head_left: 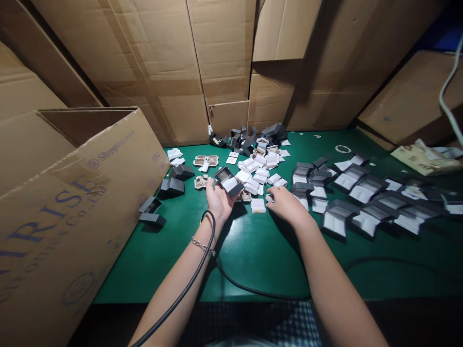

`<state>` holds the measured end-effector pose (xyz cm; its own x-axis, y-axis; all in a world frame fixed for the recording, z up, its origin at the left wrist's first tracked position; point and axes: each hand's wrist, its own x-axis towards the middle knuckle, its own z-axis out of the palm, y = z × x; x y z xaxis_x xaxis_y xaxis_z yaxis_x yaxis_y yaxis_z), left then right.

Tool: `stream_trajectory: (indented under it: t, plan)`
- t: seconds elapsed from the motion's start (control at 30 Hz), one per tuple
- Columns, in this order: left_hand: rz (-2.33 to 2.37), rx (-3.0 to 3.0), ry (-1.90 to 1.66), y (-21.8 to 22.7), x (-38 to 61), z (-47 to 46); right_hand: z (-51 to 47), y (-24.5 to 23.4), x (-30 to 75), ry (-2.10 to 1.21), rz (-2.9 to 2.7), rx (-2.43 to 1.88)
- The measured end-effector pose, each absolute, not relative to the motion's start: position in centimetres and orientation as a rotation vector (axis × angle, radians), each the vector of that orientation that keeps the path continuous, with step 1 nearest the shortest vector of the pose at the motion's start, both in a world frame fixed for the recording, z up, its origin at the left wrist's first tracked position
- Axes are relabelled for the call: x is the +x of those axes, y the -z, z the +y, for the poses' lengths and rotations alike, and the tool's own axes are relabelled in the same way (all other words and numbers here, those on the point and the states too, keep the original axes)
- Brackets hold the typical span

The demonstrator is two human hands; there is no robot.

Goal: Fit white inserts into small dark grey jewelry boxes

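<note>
An open black jewelry-type box (pixel 229 182) with a white lining rests in my left hand (pixel 219 201), which grips it from below over the table. To the right, the fingers of my right hand (pixel 285 205) are curled down at a small whitish insert (pixel 269 198) by the edge of a heap. That heap holds many white folded inserts (pixel 253 173). A white insert with a yellowish patch (pixel 258 206) lies between my hands. Beige molded pieces (pixel 206 161) are just beyond my left hand.
Rows of open black boxes with white linings (pixel 365 190) cover the right side. More black boxes (pixel 249 140) are piled at the back, and several (pixel 171 187) stand left beside a large carton (pixel 108 183). A black cable (pixel 195 277) crosses my left forearm. Cardboard (pixel 159 72) walls the back.
</note>
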<state>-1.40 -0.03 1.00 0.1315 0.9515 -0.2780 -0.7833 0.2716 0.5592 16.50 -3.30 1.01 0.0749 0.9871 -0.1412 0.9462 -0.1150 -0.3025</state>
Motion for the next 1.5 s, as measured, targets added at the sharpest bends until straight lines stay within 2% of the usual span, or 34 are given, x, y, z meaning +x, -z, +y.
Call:
stream_trajectory:
  t: [0.2,0.4,0.57,0.83,1.5]
  plan:
    - [0.580,0.358,-1.302,-1.3,-0.9,-0.3,-2.7,-1.5,16.3,-0.411,-1.536,-1.760]
    - [0.564,0.422,-1.344,-1.2,-0.2,-0.8,-2.0,-1.6,15.8,-1.063,-0.822,-1.204]
    - [0.518,0.527,-1.255,-0.6,0.4,-1.3,-1.8,-1.8,15.3,-1.290,-0.508,-0.985]
    - [0.501,0.511,-1.257,-0.8,0.6,-1.4,-2.3,-2.4,14.4,-1.465,-0.533,-0.947]
    - [0.507,0.459,-1.344,-1.1,0.1,-0.8,-3.4,-3.4,13.4,-1.458,-0.701,-0.929]
